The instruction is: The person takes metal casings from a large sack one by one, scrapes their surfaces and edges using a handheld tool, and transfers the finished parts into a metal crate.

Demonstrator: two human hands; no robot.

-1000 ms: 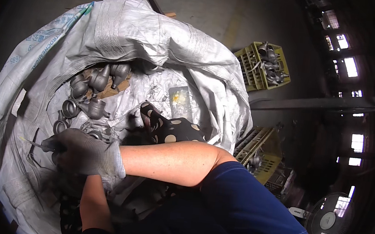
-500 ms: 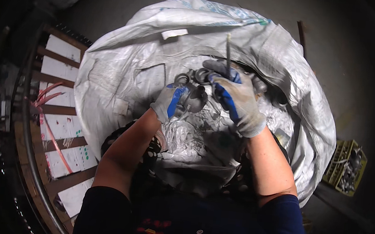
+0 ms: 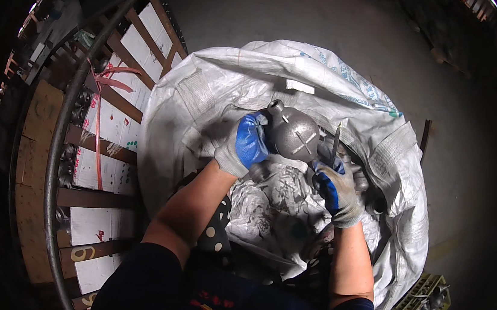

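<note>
My left hand (image 3: 243, 145), in a grey glove with blue palm coating, grips a rounded grey metal casting (image 3: 295, 134) by its left side. The casting has a short open neck at upper left and a raised cross on its face. Just right of it, my gloved right hand (image 3: 339, 189) is closed round a slim dark stick with a pale tip (image 3: 336, 141), which points upward. Its fingertips are close to the casting's lower right; whether they touch cannot be told. Both hands are over a large open white woven sack (image 3: 171, 110). More grey castings (image 3: 360, 180) lie inside, partly hidden by my right hand.
A metal-framed rack (image 3: 58, 153) with brown slats and white cartons (image 3: 101, 170) stands along the left. Pink ribbon (image 3: 113, 83) is tied to it. A yellow-green crate (image 3: 408, 305) of grey metal parts is on the floor at lower right.
The view has shifted, so the sack sits lower and further right. The casting is now raised above the others with its cross-marked face showing. My right hand still holds the stick.
</note>
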